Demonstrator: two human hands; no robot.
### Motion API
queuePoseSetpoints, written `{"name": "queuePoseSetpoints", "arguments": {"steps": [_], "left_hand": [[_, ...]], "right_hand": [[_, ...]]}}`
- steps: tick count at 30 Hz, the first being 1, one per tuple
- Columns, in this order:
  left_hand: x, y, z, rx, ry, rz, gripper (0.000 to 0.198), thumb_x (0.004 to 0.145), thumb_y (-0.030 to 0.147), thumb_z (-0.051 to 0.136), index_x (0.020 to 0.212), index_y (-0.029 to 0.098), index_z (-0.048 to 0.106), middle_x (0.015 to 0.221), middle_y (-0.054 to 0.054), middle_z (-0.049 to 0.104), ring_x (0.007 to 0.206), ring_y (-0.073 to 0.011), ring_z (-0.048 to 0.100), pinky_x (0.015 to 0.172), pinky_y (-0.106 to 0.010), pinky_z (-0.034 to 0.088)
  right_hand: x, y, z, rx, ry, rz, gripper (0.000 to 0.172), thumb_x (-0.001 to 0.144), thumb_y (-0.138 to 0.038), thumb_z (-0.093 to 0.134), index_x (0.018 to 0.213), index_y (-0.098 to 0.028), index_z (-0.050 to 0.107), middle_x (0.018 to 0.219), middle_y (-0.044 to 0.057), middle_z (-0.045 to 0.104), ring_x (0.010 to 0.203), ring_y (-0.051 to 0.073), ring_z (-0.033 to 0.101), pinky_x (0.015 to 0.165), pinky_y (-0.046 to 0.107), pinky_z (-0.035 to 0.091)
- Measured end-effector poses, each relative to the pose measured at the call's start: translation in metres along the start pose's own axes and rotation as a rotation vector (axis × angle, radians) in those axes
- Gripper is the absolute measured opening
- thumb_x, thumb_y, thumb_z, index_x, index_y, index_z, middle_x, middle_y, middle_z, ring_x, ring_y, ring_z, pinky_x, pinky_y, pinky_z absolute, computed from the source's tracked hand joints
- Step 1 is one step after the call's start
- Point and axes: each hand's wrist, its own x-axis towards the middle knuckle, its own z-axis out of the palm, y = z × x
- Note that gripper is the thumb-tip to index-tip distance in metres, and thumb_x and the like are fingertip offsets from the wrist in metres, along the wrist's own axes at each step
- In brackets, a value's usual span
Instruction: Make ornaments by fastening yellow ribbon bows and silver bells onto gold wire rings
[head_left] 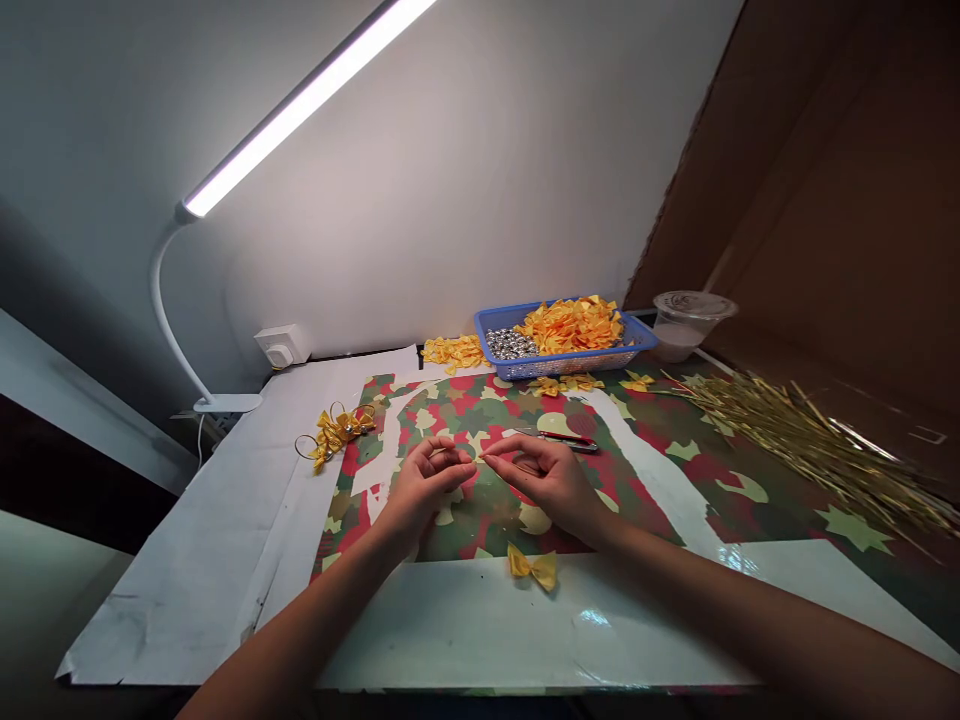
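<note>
Left hand [424,482] and right hand [547,482] half-closed, fingertips together on a small gold ribbon piece [478,457] at centre frame; one loose gold bow [532,568] below them, a belled gold bow cluster [336,434] at left, blue plastic basket [566,360] at top, well stocked with orange ribbon pieces [571,325] and silver beads [510,344]

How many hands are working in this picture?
2: the left hand and the right hand, both above the camouflage-patterned paper, fingertips close to a small gold piece. No others show.
</note>
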Motion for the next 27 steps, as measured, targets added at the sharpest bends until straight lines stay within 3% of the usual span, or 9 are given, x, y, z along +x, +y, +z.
{"name": "queuePoseSetpoints", "arguments": {"steps": [27], "left_hand": [[0.0023, -0.0008, -0.0011, 0.032, 0.024, 0.016, 0.039, 0.053, 0.024, 0.082, 0.077, 0.018, 0.051, 0.069, 0.005, 0.061, 0.053, -0.0051, 0.050, 0.054, -0.018, 0.039]], "right_hand": [[-0.0008, -0.0044, -0.0002, -0.005, 0.033, 0.012, 0.043, 0.076, -0.055, 0.061, 0.082, -0.013, 0.068, 0.048, -0.008, 0.024, 0.044, 0.006, 0.020, 0.042, 0.023, 0.014]]}}
